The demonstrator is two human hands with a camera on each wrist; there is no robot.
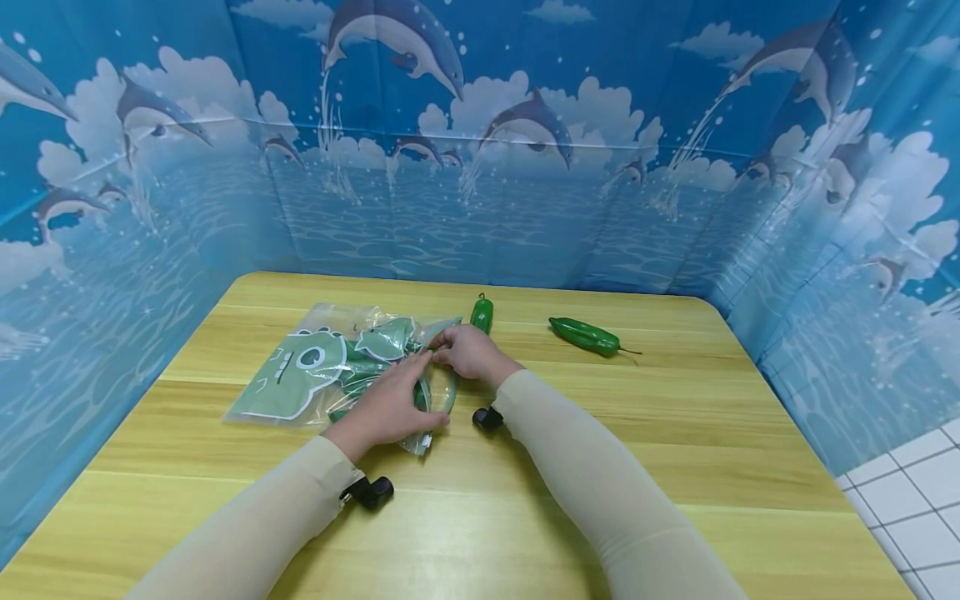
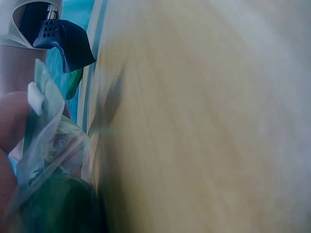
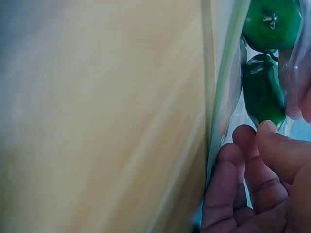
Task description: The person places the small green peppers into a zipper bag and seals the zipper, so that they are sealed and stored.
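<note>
A clear zip bag [image 1: 390, 392] with a green cartoon print lies on the table, its mouth toward the right and several green peppers inside. My left hand [image 1: 390, 404] grips the bag at its mouth, thumb apart from the fingers. In the left wrist view the bag's pale green lip [image 2: 46, 92] stands up beside that hand, with a white slider on it. At the mouth, my right hand [image 1: 472, 354] pinches the near end of a green pepper [image 3: 264, 90] between thumb and finger. Another pepper [image 3: 272, 24] shows beyond it in the right wrist view.
Two loose green peppers lie on the wooden table [image 1: 600, 467]: one pepper [image 1: 482, 313] just behind my right hand, another pepper [image 1: 587, 336] farther right. A blue dolphin curtain [image 1: 465, 225] stands behind the table's back edge and along its sides.
</note>
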